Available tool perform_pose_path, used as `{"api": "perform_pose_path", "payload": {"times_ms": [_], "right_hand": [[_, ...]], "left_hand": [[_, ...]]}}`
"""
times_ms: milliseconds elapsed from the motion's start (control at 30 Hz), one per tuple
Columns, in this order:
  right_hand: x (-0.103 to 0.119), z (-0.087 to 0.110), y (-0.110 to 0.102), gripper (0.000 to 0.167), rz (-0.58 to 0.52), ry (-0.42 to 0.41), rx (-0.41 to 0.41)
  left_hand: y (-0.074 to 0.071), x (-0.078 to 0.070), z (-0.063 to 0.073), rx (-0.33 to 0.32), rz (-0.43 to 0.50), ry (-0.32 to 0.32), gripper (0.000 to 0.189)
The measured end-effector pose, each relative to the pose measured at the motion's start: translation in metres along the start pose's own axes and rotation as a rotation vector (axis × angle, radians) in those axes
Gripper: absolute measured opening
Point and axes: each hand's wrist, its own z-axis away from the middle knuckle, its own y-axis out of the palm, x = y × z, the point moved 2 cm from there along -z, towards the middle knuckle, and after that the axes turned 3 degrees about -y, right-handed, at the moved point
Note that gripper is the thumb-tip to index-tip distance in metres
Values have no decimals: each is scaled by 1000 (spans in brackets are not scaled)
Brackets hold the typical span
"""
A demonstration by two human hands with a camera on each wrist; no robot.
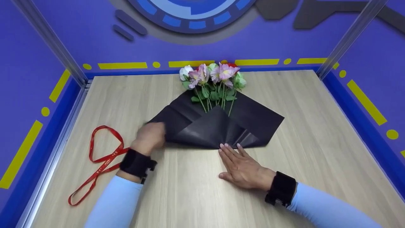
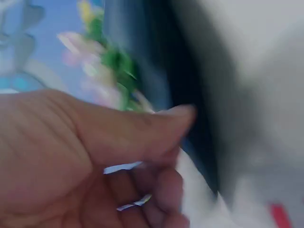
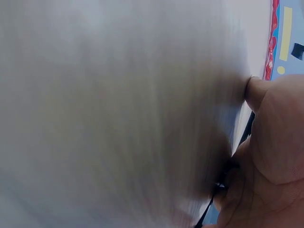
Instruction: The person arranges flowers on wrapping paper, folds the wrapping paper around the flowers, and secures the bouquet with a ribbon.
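A sheet of black wrapping paper (image 1: 205,131) lies on the table with its lower part folded up over the stems of a bunch of flowers (image 1: 226,72). Pink, white, red and pale green blooms stick out beyond the paper's top. My left hand (image 1: 150,134), blurred, pinches the paper's left corner between thumb and fingers; in the left wrist view the dark sheet (image 2: 190,80) rises at the thumb tip. With fingers straight, my right hand (image 1: 243,167) presses its fingertips on the folded bottom edge. The right wrist view shows its palm (image 3: 280,142) low over the tabletop.
On the wooden table (image 1: 190,196), a looped red ribbon (image 1: 106,161) lies left of the left forearm. Blue-purple panels (image 1: 95,41) with metal posts wall in the back and both sides. The blooms reach close to the back panel.
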Motion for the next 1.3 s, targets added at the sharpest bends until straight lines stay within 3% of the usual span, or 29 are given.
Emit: {"api": "perform_pose_path", "payload": {"times_ms": [100, 167, 267, 367, 467, 567, 833, 967, 1300], "right_hand": [[0, 0, 1, 85, -1, 1, -7], [0, 0, 1, 85, 6, -1, -14], [0, -2, 0, 86, 19, 2, -18], [0, -3, 0, 87, 20, 4, -14], [0, -3, 0, 87, 21, -5, -12], [-1, -2, 0, 86, 30, -10, -12], [-7, 3, 4, 85, 7, -43, -57], [-13, 16, 6, 86, 10, -46, -88], [-41, 62, 6, 88, 54, 70, -92]], "left_hand": [[0, -43, 13, -220, -48, 165, 19], [4, -72, 21, -286, -100, 275, 25], [18, -107, 30, -229, -184, 435, 27], [39, -125, 37, -66, -255, 533, 35], [57, -127, 41, 70, -299, 512, 47], [66, -124, 44, 135, -314, 471, 52], [75, -125, 45, 151, -337, 435, 55], [75, -125, 44, 132, -346, 432, 53], [74, -122, 43, 154, -308, 438, 53]]}}
